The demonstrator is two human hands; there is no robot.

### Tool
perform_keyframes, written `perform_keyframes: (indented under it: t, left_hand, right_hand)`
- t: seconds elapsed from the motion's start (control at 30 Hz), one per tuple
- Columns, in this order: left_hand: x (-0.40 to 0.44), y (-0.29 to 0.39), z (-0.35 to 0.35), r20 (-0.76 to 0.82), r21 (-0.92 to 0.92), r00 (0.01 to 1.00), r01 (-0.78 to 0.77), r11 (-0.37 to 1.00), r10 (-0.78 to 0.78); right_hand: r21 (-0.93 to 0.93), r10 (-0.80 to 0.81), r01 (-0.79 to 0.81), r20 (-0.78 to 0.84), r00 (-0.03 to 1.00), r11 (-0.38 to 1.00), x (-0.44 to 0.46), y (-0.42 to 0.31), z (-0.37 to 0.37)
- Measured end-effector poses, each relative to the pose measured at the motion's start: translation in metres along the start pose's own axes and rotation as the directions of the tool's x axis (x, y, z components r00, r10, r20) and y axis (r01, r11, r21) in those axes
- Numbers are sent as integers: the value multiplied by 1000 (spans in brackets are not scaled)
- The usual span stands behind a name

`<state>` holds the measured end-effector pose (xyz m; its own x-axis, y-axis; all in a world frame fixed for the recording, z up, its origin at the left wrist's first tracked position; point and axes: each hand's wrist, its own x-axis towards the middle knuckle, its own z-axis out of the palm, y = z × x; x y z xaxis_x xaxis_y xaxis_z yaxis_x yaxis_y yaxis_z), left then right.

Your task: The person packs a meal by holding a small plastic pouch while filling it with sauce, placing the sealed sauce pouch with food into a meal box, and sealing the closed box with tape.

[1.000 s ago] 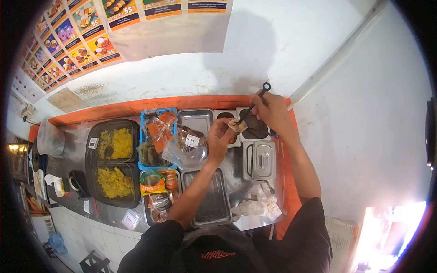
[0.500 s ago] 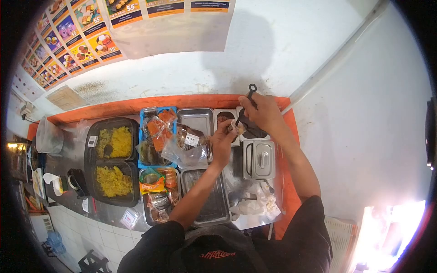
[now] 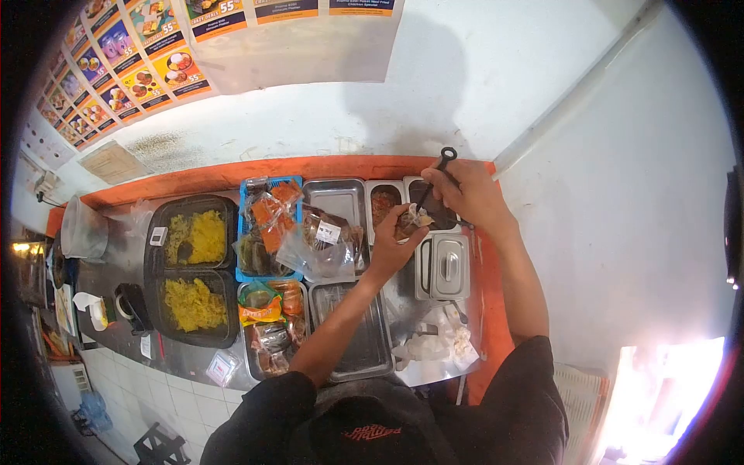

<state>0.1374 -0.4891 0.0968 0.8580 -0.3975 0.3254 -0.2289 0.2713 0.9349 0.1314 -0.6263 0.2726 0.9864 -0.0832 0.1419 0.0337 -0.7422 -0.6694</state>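
A small clear cup (image 3: 417, 220) with pale brownish contents is gripped between the thumb and fingers of my left hand (image 3: 394, 244). The fingers of my right hand (image 3: 467, 192) are closed around a black utensil (image 3: 447, 154) with a ring at its upper end. Its lower end reaches down to the cup. Both hands are above the back right of the steel table. Beneath and beside them are a steel container of reddish-brown food (image 3: 384, 200) and a dark-filled container (image 3: 418, 188), partly hidden by my hands.
Lidded steel container (image 3: 448, 267) at right, crumpled white wrapping (image 3: 443, 341) in front of it. Steel tray (image 3: 353, 325), packaged food tray (image 3: 273, 329), blue basket of packets (image 3: 269, 225), plastic-wrapped food (image 3: 322, 240) and black tubs of yellow rice (image 3: 194, 302) stand leftward. Orange edging (image 3: 310, 167) borders the wall.
My left hand has moved to the right and slightly toward me with the cup. My right hand has shifted right with the utensil, after first moving left. More of the reddish-brown food shows.
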Motion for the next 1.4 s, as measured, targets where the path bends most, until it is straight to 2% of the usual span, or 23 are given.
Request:
perform_keyframes:
  t: [0.07,0.13,0.23,0.37,0.43,0.47,0.5,0.53,0.67,0.73,0.77,0.83,0.93,1.07,1.17,1.23,1.33,1.4]
  left_hand:
    - [0,2,3,-34,25,999,-29,999,30]
    - [-3,7,6,31,-282,964,260,924,-263]
    - [-6,5,9,86,-349,953,303,887,-292]
    - [-8,-1,6,153,-381,932,364,850,-330]
    - [-6,-1,5,272,-479,942,308,822,-194]
    - [-6,-1,3,271,-480,943,306,822,-193]
    - [-2,9,-3,383,-697,898,434,570,-216]
    - [2,15,-8,493,-812,848,528,247,-193]
    - [5,-26,-15,575,-773,804,594,222,-151]
    - [7,-23,-13,397,-801,883,467,375,-250]
    - [9,-22,-12,398,-800,883,467,377,-249]
    - [10,-16,-12,282,-798,912,395,455,-298]
    - [13,-22,-12,227,-807,909,376,455,-349]
    - [16,-24,-6,136,-825,939,284,489,-317]
    - [20,-12,-1,60,-803,945,237,548,-322]
    - [21,-8,1,19,-816,928,229,530,-372]
    - [21,-13,3,13,-849,911,228,476,-412]
    - [22,-12,3,15,-849,911,229,476,-411]
  right_hand:
    - [-10,27,-27,5,1000,1000,-2,2,-5]
    - [-56,-57,55,-21,998,997,-9,7,-11]
    - [12,-132,132,-22,991,991,-16,4,-15]
    - [-28,-132,133,28,991,991,-17,0,-20]
    - [-23,-155,156,27,988,988,-17,0,-25]
    - [-24,-157,157,27,987,987,-17,0,-25]
    - [0,-156,156,59,986,988,-16,1,-24]
    - [23,-157,155,91,983,988,-16,1,-25]
    - [54,-187,182,117,975,982,-7,-1,-28]
    - [35,-63,59,125,990,998,-2,-3,-26]
    - [35,-64,60,123,990,998,0,0,-24]
    - [78,-117,112,73,990,991,3,8,-17]
    - [-13,-89,89,4,996,996,7,10,-16]
    - [-146,-53,60,51,997,987,12,5,-14]
    - [-205,-94,86,-29,995,975,9,-6,-14]
    - [-228,-327,295,-121,937,928,9,1,-12]
    - [-248,-395,361,-102,913,899,7,-4,-16]
    - [-264,-369,330,-114,922,906,3,-8,-19]
